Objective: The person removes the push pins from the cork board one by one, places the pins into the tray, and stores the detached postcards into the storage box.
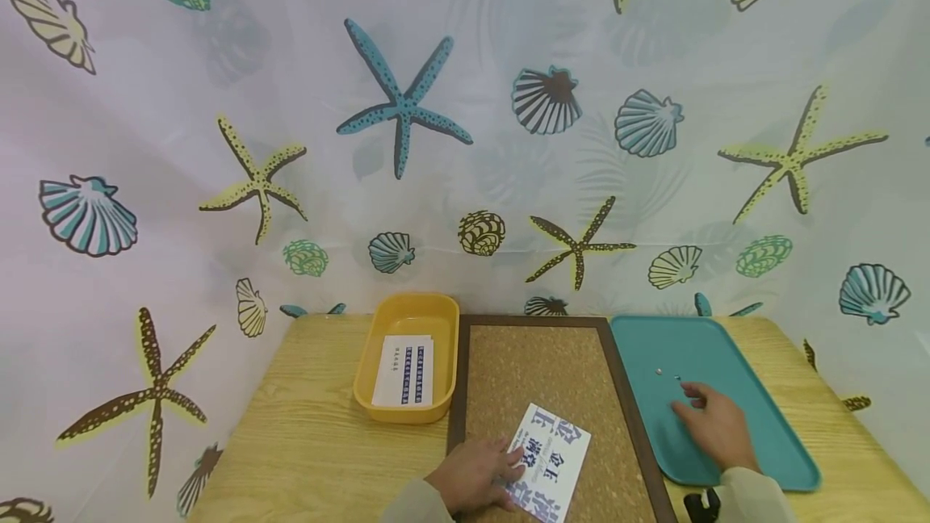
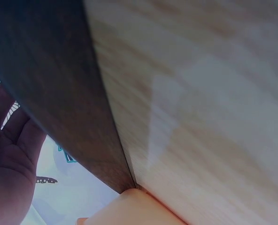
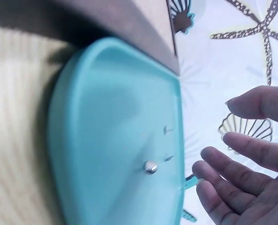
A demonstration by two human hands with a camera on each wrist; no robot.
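Head view: your left hand (image 1: 472, 474) lies flat, fingers straight, pressing the printed card (image 1: 548, 462) onto the cork board (image 1: 538, 378) near its front edge. Your right hand (image 1: 715, 426) hovers over the teal tray (image 1: 763, 418), fingers loosely spread and holding nothing, just short of the thumbtacks (image 1: 667, 374) lying near the tray's middle. A yellow bin (image 1: 407, 357) with more cards sits against the board's left edge. Risk: if the left hand lifts or slides while you look right, the card skews on the cork.

Left wrist view: mostly the board's dark frame (image 2: 59, 93) and the wooden table (image 2: 200, 103); the palm (image 2: 7, 159) shows at the left edge, open. The card is hidden here, so you cannot judge its alignment from this view.

Right wrist view: fingers (image 3: 242, 173) spread apart above the tray's far edge, near but clear of a tack (image 3: 150, 167). The tacks are small and lie loose on smooth plastic; a careless pinch could flick one off the tray, or meet a point and prick a fingertip.
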